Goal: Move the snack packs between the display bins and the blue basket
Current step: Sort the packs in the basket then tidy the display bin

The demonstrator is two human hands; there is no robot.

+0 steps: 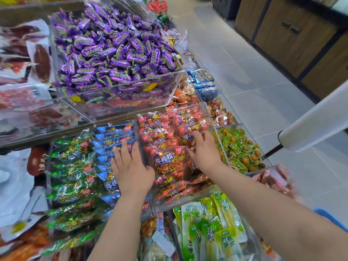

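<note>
the red snack packs [165,159] fill the clear display bin [150,201] right under the right hand [204,147], stacked in overlapping rows. that hand lies on top of them, fingers spread and only lightly bent, thumb out to its inner side; nothing looks pinched or lifted. the left hand [130,166] rests flat with straight fingers on the blue snack packs [111,140] beneath its palm and holds nothing. the red stack sits just past its thumb, across the bin's clear divider.

off the left hand's outer side lie green snack packs [73,166]. off the right hand's outer side is a bin of green-wrapped sweets [243,147]. well ahead of both hands is a heap of purple candies [116,48]. the blue basket [333,219] shows only as a rim back by the right forearm, well apart from the hand.

this looks like the start of a pick from the red bin. next, the right fingers would need to close round a pack of slick film, lift it over the bin wall and draw back toward the basket.
</note>
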